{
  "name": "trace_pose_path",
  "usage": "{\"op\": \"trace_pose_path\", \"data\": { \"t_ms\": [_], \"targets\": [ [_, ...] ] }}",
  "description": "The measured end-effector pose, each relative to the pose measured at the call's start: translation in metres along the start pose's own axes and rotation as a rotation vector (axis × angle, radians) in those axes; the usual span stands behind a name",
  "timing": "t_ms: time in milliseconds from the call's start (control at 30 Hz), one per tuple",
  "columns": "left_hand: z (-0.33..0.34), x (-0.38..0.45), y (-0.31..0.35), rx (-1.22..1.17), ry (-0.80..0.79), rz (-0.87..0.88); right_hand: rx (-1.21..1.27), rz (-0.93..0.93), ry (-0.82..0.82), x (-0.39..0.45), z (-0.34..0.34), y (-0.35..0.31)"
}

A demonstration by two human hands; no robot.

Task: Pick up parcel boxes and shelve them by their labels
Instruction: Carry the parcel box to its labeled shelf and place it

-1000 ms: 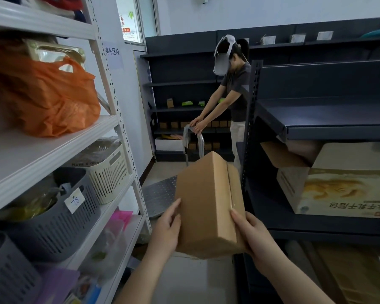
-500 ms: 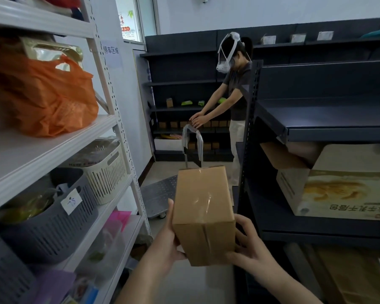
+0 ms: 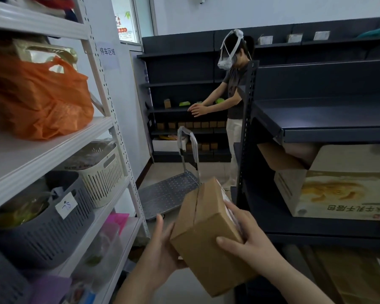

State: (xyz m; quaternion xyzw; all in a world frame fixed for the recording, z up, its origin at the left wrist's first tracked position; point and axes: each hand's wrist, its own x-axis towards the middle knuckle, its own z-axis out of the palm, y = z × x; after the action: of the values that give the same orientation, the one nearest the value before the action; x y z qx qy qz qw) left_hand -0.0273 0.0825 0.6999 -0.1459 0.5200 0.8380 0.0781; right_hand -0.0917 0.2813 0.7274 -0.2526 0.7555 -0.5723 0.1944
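Observation:
A brown taped cardboard parcel box point(image 3: 203, 235) is held tilted in front of me, low in the aisle between two racks. My left hand point(image 3: 162, 249) supports its left and under side with the fingers hidden behind the box. My right hand point(image 3: 248, 235) grips its right side, thumb across the near face and fingers over the side that carries a pale label, mostly hidden. The dark metal shelf unit point(image 3: 329, 130) stands right beside the box on the right.
A white rack point(image 3: 53, 148) on the left holds an orange bag point(image 3: 35, 97) and slatted baskets point(image 3: 53, 222). A large printed carton point(image 3: 338, 189) fills the dark shelf. A flat trolley point(image 3: 169, 194) and another person point(image 3: 233, 99) stand ahead by far shelves of small boxes.
The parcel has been turned and tilted in my hands, its label side now facing right under my right fingers. The other person has let go of the trolley handle and reaches toward the far shelf.

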Motion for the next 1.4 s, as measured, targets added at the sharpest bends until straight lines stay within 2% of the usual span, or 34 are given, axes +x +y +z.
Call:
{"op": "trace_pose_path", "data": {
  "t_ms": [233,333,533,667,767,867,933,1033,1100,1167,1267,1400],
  "targets": [
    [0.004,0.007,-0.002,0.132,0.137,-0.099,-0.594,-0.100,-0.030,-0.009,0.007,-0.010],
    [0.009,0.007,-0.005,0.038,0.144,-0.068,-0.690,-0.120,-0.041,-0.011,0.007,-0.017],
    [0.007,0.013,-0.019,-0.341,0.102,-0.012,-0.264,-0.192,0.144,-0.010,0.002,-0.015],
    [0.007,0.015,-0.019,-0.358,0.067,0.044,-0.179,-0.218,0.268,-0.005,0.005,-0.009],
    [0.007,0.015,-0.020,-0.372,0.046,0.060,0.104,-0.082,0.312,-0.004,0.004,-0.004],
    [0.008,0.014,-0.020,-0.421,0.059,0.102,0.527,0.081,0.238,-0.005,0.004,0.006],
    [0.010,0.013,-0.020,-0.473,0.044,0.135,0.668,0.165,0.188,-0.006,0.008,0.017],
    [0.010,0.015,-0.026,-0.483,0.019,0.187,0.764,0.302,0.095,-0.009,0.017,0.033],
    [0.004,0.018,-0.034,-0.448,0.025,0.211,0.809,0.330,0.038,-0.010,0.022,0.041],
    [-0.002,0.019,-0.040,-0.403,0.049,0.234,0.841,0.256,0.009,-0.011,0.025,0.046],
    [-0.004,0.016,-0.037,-0.288,-0.012,0.261,0.836,0.142,0.053,-0.006,0.021,0.048],
    [-0.017,0.014,-0.016,-0.168,0.074,0.270,0.726,0.083,0.113,0.021,-0.009,0.036]
  ]
}}
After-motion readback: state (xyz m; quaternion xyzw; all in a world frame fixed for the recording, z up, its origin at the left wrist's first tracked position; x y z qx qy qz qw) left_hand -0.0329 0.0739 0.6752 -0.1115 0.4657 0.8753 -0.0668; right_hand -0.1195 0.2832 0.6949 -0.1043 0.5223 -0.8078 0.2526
